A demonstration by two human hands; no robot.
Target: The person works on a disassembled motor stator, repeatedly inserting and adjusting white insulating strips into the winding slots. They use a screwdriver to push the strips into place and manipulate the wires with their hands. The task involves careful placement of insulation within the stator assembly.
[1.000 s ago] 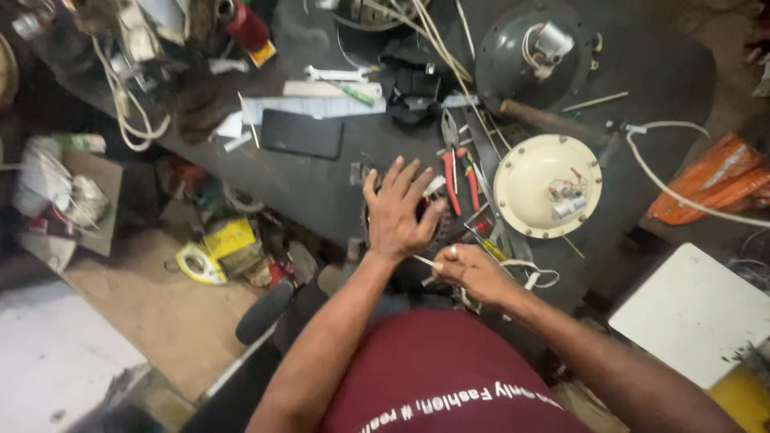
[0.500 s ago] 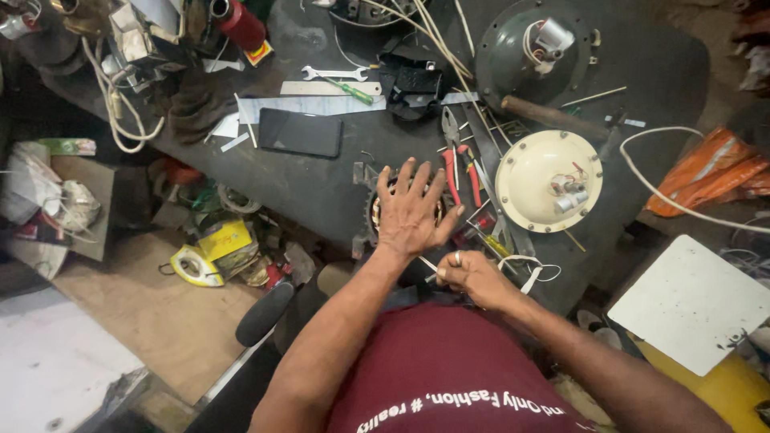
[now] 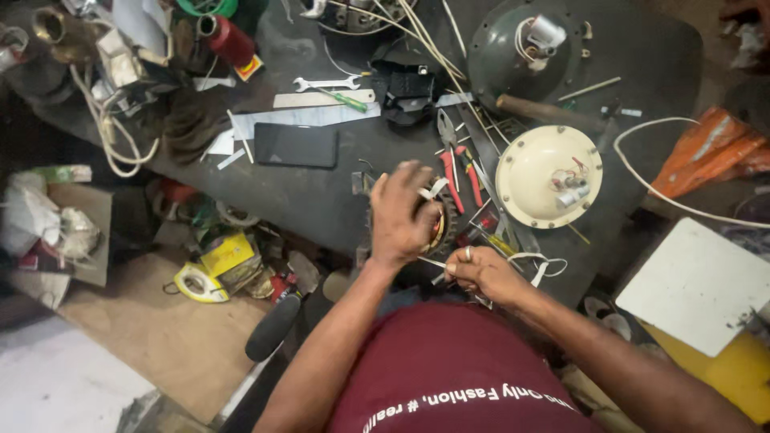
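Head view: I see a round toothed motor core [image 3: 443, 228] at the near edge of the dark worktop [image 3: 321, 196], copper windings showing. My left hand [image 3: 403, 215] clamps down over it, seemingly to steady it. My right hand [image 3: 481, 275] pinches a thin metal pick [image 3: 431, 261] against its rim. Red-handled pliers [image 3: 459, 172] and a cream domed cover [image 3: 549, 176] lie just beyond.

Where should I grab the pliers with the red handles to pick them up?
Probably by the two red handles, coming straight down from above. The pliers lie flat on the dark table, handles pointing toward the person and metal jaws pointing away. The handles are the long, covered part and lie clear of the left hand, though thin tools crowd their right side.
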